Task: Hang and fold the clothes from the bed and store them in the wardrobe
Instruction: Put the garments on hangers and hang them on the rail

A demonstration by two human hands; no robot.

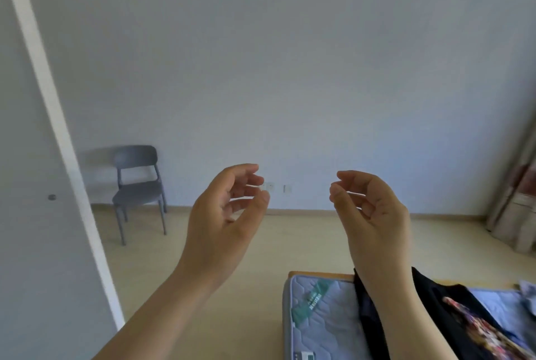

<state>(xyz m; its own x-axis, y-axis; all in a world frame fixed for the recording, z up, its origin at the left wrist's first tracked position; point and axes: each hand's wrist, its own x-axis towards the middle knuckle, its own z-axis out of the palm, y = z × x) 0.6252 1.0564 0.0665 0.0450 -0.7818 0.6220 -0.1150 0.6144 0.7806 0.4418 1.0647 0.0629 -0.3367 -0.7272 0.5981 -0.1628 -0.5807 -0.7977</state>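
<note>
Both of my hands are raised in front of me, palms facing each other. My left hand (226,209) has loosely curled fingers and holds nothing. My right hand (368,209) mirrors it, fingers loosely curled, also empty. Below my right forearm a black T-shirt (452,310) with a colourful print lies spread on the bed's bare quilted mattress (319,319) at the lower right. A bit of another pale garment (529,293) shows at the right edge. The wardrobe door (32,185), white with a small round knob, fills the left side.
A grey chair (139,185) stands against the far wall on the left. Pale wooden floor lies between the chair and the bed. A curtain (516,203) hangs at the right edge. Two wall sockets (278,187) sit low on the far wall.
</note>
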